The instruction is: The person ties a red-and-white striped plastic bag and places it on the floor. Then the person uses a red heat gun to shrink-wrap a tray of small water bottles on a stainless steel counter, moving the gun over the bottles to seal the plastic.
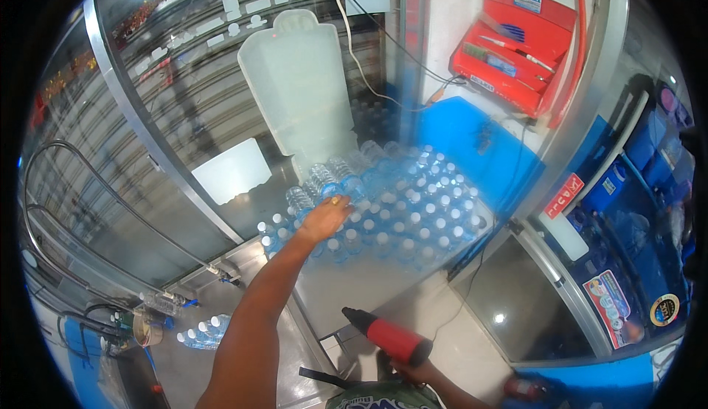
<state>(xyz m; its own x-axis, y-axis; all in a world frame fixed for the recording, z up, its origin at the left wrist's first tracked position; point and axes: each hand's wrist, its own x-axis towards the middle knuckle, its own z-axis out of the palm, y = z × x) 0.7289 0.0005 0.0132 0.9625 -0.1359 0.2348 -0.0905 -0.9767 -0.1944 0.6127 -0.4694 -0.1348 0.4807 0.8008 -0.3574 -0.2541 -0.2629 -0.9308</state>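
Observation:
My left hand (326, 216), with a ring on one finger, reaches forward onto a shrink-wrapped pack of small clear water bottles (398, 210) with white caps, lying on a shiny metal counter (354, 283). Its fingers rest on the bottles at the pack's near left side. My right hand (417, 371), low near the bottom edge, grips a red and black heat gun (387, 337) whose black nozzle points up and left toward the counter edge. The right hand is mostly hidden behind the gun's body.
A tall white plastic panel (302, 92) and a white block (232, 171) sit behind glass at the back. A red wall box (512, 44) hangs upper right. More bottles (203, 331) lie lower left beside pipes. Blue containers (641, 165) stand right.

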